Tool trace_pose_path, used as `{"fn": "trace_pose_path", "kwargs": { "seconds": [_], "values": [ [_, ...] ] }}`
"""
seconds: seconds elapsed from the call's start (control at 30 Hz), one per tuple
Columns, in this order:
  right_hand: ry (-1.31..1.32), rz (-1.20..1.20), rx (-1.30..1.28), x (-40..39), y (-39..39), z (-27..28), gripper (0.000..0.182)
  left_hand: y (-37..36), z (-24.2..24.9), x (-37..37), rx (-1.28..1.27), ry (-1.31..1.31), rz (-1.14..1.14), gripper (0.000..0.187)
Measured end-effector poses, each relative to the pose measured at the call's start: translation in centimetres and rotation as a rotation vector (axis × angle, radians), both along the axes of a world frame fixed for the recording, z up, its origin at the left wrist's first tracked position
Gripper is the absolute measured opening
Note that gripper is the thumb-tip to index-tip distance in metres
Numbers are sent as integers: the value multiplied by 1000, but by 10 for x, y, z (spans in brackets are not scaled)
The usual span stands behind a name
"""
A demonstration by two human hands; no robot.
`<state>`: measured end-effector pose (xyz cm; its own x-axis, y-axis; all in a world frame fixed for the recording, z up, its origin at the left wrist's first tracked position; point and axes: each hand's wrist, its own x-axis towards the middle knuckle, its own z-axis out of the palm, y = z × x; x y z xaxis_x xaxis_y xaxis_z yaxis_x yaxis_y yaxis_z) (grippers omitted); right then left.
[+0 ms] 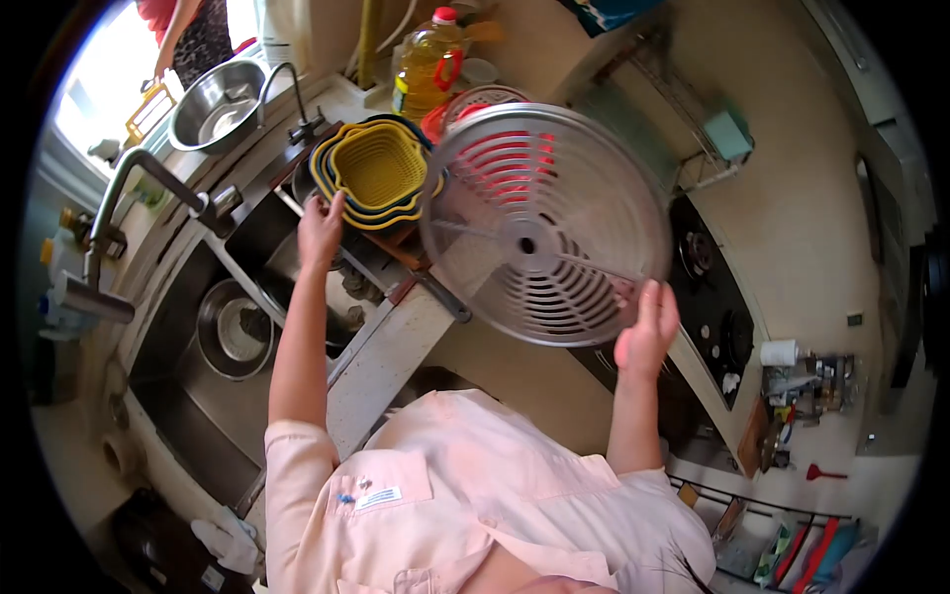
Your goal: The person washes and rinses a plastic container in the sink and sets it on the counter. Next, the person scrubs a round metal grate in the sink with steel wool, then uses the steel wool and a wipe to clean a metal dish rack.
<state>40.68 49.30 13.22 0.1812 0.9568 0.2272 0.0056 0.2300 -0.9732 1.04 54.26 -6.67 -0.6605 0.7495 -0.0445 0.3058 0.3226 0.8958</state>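
Observation:
A large round metal steamer plate with curved slots (473, 259) is held up at the centre by my right hand (648, 327), whose fingers are closed on its lower right rim. Red items show through the slots. My left hand (322, 228) is at the front left edge of a stack of yellow and dark blue baskets (379, 170), with thumb and finger pinched near the rim. The baskets sit on the counter beside the sink, left of the plate.
The double sink (188, 396) with a metal bowl (236, 329) lies left. An oil bottle (426, 64) and a steel basin (220, 104) stand behind. A knife handle (443, 297) juts over the counter edge. The stove (708, 297) is right. Another person's arm (176, 38) shows beyond the window.

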Motion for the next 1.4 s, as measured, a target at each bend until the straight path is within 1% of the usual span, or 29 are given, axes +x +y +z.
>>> {"fn": "trace_pose_path", "kwargs": {
  "seconds": [0.03,0.07,0.1,0.13,0.2,0.23,0.27,0.3,0.33,0.4,0.5,0.6,0.63,0.73,0.77,0.8,0.87,0.9,0.93,1.0,1.03,1.07,1.1,1.13,1.17,1.23,1.27,1.37,1.4],
  "values": [
    [26,39,-49,-6,3,-4,22,-12,11,3,116,-77,-21,53],
    [55,85,-99,-15,6,-8,22,-30,30,2,148,-334,-111,49],
    [110,140,-160,-25,11,-11,21,-48,36,1,114,-534,-134,48],
    [166,200,-224,-36,16,-15,21,-68,46,3,184,-750,-174,48],
    [180,338,-282,-58,30,-33,21,-110,62,9,325,-1171,-222,49],
    [211,468,-343,-70,35,-41,20,-128,68,15,344,-1156,-179,51],
    [201,497,-414,-82,41,-50,21,-150,72,15,366,-1135,-113,53],
    [185,538,-488,-96,46,-61,21,-169,53,-3,311,-1119,-65,46],
    [164,582,-566,-110,48,-71,21,-189,47,-7,325,-995,0,31],
    [158,709,-629,-141,46,-86,22,-220,44,-9,396,-1008,162,19],
    [86,827,-743,-182,41,-115,20,-269,37,-20,418,-986,248,16],
    [31,986,-849,-219,30,-149,18,-317,40,-24,473,-965,364,13],
    [9,1022,-839,-236,20,-153,13,-333,42,-25,522,-987,453,16],
    [-60,1250,-882,-281,-10,-171,11,-380,66,-21,502,-961,600,23],
    [-76,1255,-943,-296,-23,-173,11,-398,68,-21,468,-960,569,28],
    [-108,1285,-977,-310,-34,-173,14,-411,74,-16,453,-925,666,28],
    [-151,1370,-999,-335,-51,-204,20,-429,88,-9,424,-848,839,28],
    [-224,1401,-954,-347,-64,-207,25,-443,86,-4,482,-797,949,29],
    [-315,1478,-904,-356,-76,-207,33,-453,95,3,522,-780,1013,29],
    [-339,1482,-907,-374,-101,-216,38,-477,109,15,572,-688,1024,29],
    [-421,1528,-888,-382,-111,-219,42,-485,119,20,539,-623,1095,30],
    [-478,1506,-910,-390,-117,-232,44,-493,125,23,509,-557,1161,30],
    [-534,1481,-930,-400,-123,-257,45,-506,125,24,511,-552,1172,30],
    [-588,1452,-948,-411,-129,-280,47,-512,128,24,507,-479,1224,31],
    [-595,1421,-1171,-422,-128,-299,48,-518,130,21,494,-448,1269,31],
    [-583,1099,-1271,-441,-136,-383,51,-526,137,11,462,-382,1362,31],
    [-581,934,-1311,-449,-138,-409,52,-533,136,5,478,-368,1378,30],
    [-545,657,-1234,-466,-136,-403,61,-555,136,-7,518,-351,1342,31],
    [-697,562,-993,-473,-138,-414,64,-560,139,-11,505,-336,1312,31]
  ]
}}
